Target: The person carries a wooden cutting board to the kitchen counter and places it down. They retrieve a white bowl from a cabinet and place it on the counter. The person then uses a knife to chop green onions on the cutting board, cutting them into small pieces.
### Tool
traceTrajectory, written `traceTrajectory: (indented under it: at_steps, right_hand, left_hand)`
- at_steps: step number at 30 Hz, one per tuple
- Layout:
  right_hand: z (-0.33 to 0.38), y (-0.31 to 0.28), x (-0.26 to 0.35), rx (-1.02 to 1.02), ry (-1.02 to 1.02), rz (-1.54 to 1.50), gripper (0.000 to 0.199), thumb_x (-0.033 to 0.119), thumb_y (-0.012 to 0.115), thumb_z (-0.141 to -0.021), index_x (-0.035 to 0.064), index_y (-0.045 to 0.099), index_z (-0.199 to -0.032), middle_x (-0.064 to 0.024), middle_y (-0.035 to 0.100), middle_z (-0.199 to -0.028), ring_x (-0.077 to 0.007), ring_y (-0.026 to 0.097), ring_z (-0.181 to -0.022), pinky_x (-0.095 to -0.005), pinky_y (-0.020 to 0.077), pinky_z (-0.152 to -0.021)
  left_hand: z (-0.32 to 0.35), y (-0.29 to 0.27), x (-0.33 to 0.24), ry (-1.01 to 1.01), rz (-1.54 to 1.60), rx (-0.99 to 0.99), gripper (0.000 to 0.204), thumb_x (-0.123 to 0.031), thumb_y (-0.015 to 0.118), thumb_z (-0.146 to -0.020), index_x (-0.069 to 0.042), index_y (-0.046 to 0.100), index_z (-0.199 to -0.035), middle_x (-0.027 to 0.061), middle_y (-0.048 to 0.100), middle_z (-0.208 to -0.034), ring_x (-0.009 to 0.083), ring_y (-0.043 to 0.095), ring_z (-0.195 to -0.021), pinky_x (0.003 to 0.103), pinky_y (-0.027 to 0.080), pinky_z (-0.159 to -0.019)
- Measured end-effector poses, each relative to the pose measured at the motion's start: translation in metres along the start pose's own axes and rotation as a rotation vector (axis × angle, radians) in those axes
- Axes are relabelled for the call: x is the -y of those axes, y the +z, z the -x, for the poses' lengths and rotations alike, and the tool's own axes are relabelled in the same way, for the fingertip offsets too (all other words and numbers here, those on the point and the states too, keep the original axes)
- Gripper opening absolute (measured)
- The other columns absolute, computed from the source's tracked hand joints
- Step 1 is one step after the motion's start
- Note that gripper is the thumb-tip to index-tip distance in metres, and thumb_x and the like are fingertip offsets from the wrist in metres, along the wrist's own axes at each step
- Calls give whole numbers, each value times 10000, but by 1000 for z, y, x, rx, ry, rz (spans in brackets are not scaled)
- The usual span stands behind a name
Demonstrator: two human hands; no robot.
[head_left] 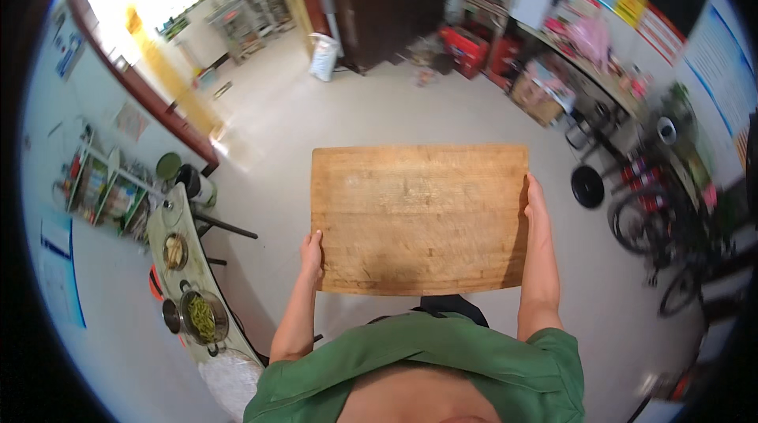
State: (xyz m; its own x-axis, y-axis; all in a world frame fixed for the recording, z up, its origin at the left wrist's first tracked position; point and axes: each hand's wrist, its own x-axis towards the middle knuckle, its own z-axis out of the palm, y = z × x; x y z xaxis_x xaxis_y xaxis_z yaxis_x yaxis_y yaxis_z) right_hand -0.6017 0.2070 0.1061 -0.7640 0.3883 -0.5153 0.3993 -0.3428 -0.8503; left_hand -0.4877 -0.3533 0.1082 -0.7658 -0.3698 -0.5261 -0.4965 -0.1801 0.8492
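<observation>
A large rectangular wooden cutting board (pixel 418 218) is held level in front of my body, above the floor. My left hand (pixel 312 253) grips its left edge near the lower corner, thumb on top. At the right edge, nearer the far corner, my right hand (pixel 535 195) holds the board from the side. The fingers of both hands are mostly hidden under or behind the board. Its top bears nothing but worn, darker marks and a faint sheen.
A narrow table (pixel 183 210) along the left wall carries a pot of green vegetables (pixel 204 319) and a bowl of pale food (pixel 175 251). A bicycle (pixel 647 218) and a black round stool (pixel 587 186) stand at the right. A white sack (pixel 324 57) sits by the doorway ahead.
</observation>
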Motion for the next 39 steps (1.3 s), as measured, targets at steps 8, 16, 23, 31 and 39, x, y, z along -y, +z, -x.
traceTrajectory:
  at_steps: [8, 16, 23, 31, 39]
  right_hand:
    - [-188, 272, 59, 361, 15, 204, 586, 372, 442, -994, 6, 338, -1440, -154, 381, -1470, -283, 390, -1317, -437, 354, -1054]
    - [-303, 593, 60, 528, -2, 293, 512, 387, 449, -989, 30, 458, -1356, -100, 474, -1392, -255, 459, -1247, -395, 389, -1004]
    - [-370, 851, 86, 606, 60, 226, 401, 355, 470, -978, 49, 574, -1216, -71, 619, -1205, -205, 570, -1096, -366, 458, -916]
    - [-472, 1158, 130, 760, 27, 251, 425, 319, 415, -994, -10, 572, -1213, -117, 604, -1241, -240, 570, -1109, -386, 437, -953]
    - [-567, 1461, 166, 876, 38, 275, 411, 292, 429, -988, -7, 563, -1235, -117, 610, -1231, -241, 560, -1123, -373, 427, -965]
  left_hand:
    - [-135, -48, -17, 31, 397, -216, 392, -275, 500, -969, 35, 554, -1204, 142, 630, -1112, 220, 610, -996, 368, 505, -844]
    - [-318, -130, -116, -29, 349, -477, 310, -292, 526, -955, -20, 593, -1089, 87, 628, -959, 195, 614, -838, 356, 501, -701]
    - [-478, -199, -277, -24, 348, -562, 322, -252, 562, -946, 16, 604, -1120, 77, 652, -1017, 179, 611, -898, 333, 491, -786]
    - [-712, -260, -394, 45, 513, -566, 338, -247, 546, -941, 28, 592, -1133, 101, 642, -1040, 195, 618, -900, 349, 499, -777]
    - [-892, -307, -530, 101, 575, -719, 334, -241, 540, -940, 26, 590, -1135, 102, 645, -1044, 205, 629, -912, 345, 504, -785]
